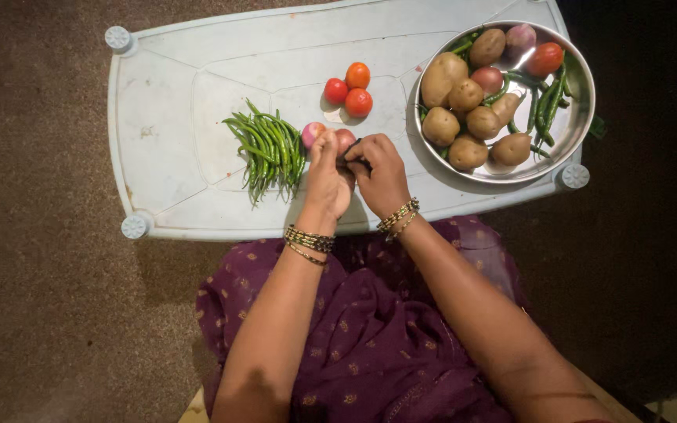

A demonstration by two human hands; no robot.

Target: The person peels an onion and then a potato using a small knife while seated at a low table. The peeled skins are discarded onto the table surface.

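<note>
1. One pale plastic table (174, 94) is seen, smooth and rectangular.
2. One round steel bowl (577, 117) is filled with potatoes.
3. One bunch of green chillies (266, 149) lies spread.
4. Three tomatoes (350, 90) are grouped.
5. Two pink onions (313, 131) are touched at the table's near edge; the left hand (327, 176) is closed on one, the right hand (381, 172) pinches a dark thing.

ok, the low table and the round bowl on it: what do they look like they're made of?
Low table: looks like moulded plastic, pale and matt, with raised panel outlines, round corner caps and scuff marks. Round bowl: looks like metal, probably steel; its shiny rim and inner wall mirror the potatoes and green chillies lying in it.
</note>
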